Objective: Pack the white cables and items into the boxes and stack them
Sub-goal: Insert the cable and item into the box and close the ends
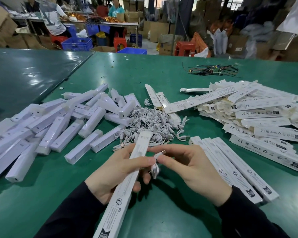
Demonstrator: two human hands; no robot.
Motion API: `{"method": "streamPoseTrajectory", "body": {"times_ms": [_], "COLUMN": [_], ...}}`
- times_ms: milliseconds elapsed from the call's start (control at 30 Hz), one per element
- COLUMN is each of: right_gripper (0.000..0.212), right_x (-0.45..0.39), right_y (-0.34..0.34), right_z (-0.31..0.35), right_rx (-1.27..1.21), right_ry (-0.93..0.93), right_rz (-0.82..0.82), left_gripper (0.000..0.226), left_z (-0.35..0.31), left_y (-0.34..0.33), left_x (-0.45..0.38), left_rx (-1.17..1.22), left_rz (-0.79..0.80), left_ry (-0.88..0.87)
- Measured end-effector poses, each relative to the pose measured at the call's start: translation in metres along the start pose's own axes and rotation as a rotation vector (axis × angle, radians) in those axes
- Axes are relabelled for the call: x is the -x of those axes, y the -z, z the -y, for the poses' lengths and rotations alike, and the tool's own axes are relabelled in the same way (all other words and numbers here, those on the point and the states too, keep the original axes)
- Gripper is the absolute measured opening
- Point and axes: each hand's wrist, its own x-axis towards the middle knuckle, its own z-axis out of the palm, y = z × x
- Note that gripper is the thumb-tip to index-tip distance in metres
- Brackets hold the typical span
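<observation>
Head view shows the left hand [117, 170] curled around a long, narrow white box [124, 184] printed with black symbols and text, lying from 7 o'clock up toward 12 o'clock over the green table [162, 74]. At its 3 o'clock side the right hand [193, 167] pinches a small coiled white cable [156, 166] just beside the box. Loose white cables [155, 121] are heaped at 12 o'clock, white bar-shaped items [58, 124] at 10 o'clock, flat boxes [251, 107] at 2 o'clock and three packed boxes [230, 167] at 3 o'clock.
</observation>
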Motion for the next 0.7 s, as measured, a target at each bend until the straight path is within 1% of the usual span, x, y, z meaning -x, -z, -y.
{"method": "streamPoseTrajectory", "body": {"times_ms": [67, 200, 300, 367, 467, 600, 633, 700], "right_gripper": [0.024, 0.03, 0.052, 0.058, 0.053, 0.046, 0.045, 0.046], "right_x": [0.001, 0.005, 0.01, 0.011, 0.01, 0.009, 0.009, 0.01], "right_y": [-0.004, -0.011, -0.017, -0.021, -0.022, -0.018, -0.018, -0.019], "right_z": [-0.001, 0.001, 0.003, 0.001, 0.001, 0.005, 0.005, 0.005], "right_rx": [0.05, 0.171, 0.313, 0.378, 0.34, 0.343, 0.361, 0.415], "right_ry": [0.005, 0.018, 0.067, 0.119, 0.116, 0.106, 0.115, 0.138], "right_rz": [0.029, 0.032, 0.033, -0.012, -0.044, -0.025, -0.022, -0.016], "left_gripper": [0.052, 0.067, 0.068, 0.067, 0.064, 0.035, 0.033, 0.039], "left_z": [0.001, 0.005, 0.007, 0.009, 0.009, 0.005, 0.006, 0.008], "left_y": [-0.003, -0.005, -0.004, -0.004, -0.004, -0.004, -0.003, -0.004], "left_x": [0.0, -0.004, -0.006, -0.007, -0.008, -0.006, -0.006, -0.006], "left_rx": [-0.003, 0.061, 0.142, 0.165, 0.146, 0.139, 0.131, 0.125], "left_rz": [-0.014, -0.175, -0.228, -0.238, -0.228, -0.155, -0.14, -0.098], "left_ry": [0.005, 0.001, -0.012, 0.0, 0.038, 0.137, 0.156, 0.17]}}
